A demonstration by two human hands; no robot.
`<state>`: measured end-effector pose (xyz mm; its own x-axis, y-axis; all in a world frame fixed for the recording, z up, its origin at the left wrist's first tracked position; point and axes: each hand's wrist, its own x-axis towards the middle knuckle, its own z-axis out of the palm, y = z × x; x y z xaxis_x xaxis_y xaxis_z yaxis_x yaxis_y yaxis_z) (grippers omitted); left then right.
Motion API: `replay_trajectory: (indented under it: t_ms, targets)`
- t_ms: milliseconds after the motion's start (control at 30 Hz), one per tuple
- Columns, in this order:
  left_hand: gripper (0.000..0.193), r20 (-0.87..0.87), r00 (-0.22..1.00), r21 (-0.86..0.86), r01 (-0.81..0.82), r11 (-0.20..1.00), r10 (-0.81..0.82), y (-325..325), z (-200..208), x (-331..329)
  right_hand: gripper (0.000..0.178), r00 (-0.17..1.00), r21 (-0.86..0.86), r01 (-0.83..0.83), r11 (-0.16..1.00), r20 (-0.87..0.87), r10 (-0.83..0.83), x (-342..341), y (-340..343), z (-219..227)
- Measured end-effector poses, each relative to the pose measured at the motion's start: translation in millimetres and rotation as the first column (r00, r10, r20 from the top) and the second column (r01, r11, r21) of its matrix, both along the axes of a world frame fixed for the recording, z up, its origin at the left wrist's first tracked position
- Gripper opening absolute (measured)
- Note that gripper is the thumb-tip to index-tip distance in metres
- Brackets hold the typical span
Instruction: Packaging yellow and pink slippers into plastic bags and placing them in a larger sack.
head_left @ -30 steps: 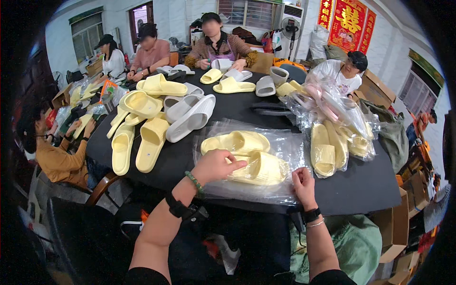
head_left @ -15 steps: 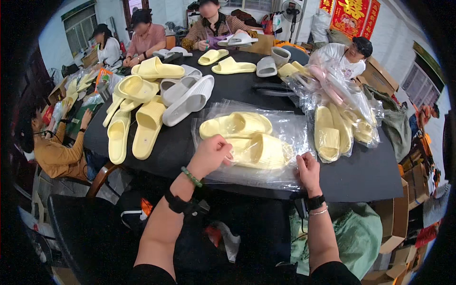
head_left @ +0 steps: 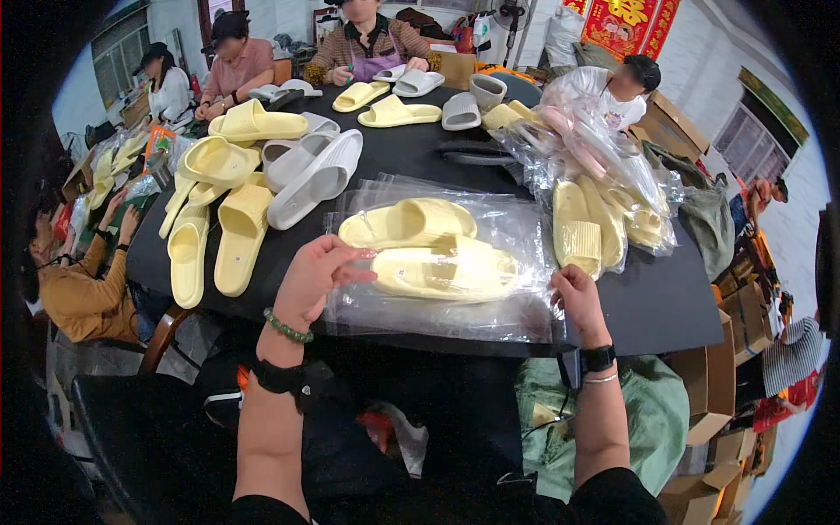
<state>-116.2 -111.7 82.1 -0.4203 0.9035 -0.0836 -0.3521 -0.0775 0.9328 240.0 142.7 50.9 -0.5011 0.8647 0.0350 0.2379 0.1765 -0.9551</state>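
Head cam: R hand (head_left: pixel 579 299) at bag (head_left: pixel 398 317), grip unclear.

We see pale walls (head_left: pixel 705 77), a barred window (head_left: pixel 754 147) at right, a red poster (head_left: pixel 619 28), and a black table (head_left: pixel 398 156) and chair (head_left: pixel 131 437).

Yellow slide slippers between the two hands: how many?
2: the near slide slipper, by the left hand, and the far slide slipper, just beyond it. No others show there.
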Motion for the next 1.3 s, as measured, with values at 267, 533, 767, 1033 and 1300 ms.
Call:
replay_trajectory:
  t_ms: [267,533,767,1033,1300]
  targets:
    - [0.027,-0.046,0.985,-0.171,0.155,0.973,-0.165,2.0,20.4,4.3,0.038,0.783,0.007,-0.254,0.967,0.589,0.201,-6.4,34.7,43.7]
    - [0.032,-0.003,0.997,-0.121,0.072,0.99,-0.073,12.6,2.7,2.9,0.047,0.867,0.073,-0.17,0.983,0.485,0.115,-81.4,132.2,-3.2]
    - [0.017,-0.076,0.997,0.064,-0.019,0.998,0.024,20.4,0.3,8.6,0.042,0.939,0.372,-0.165,0.914,0.343,0.03,-106.1,130.6,-37.7]
    - [0.018,-0.343,0.933,0.063,-0.091,0.994,0.107,29.7,16.8,7.7,0.032,0.968,0.658,0.08,0.749,0.127,-0.215,-100.6,131.6,-32.1]
    - [0.029,-0.208,0.978,-0.093,0.0,0.996,-0.019,21.1,-17.3,12.3,0.05,0.961,0.817,-0.056,0.574,0.199,-0.191,-84.5,113.6,-22.7]
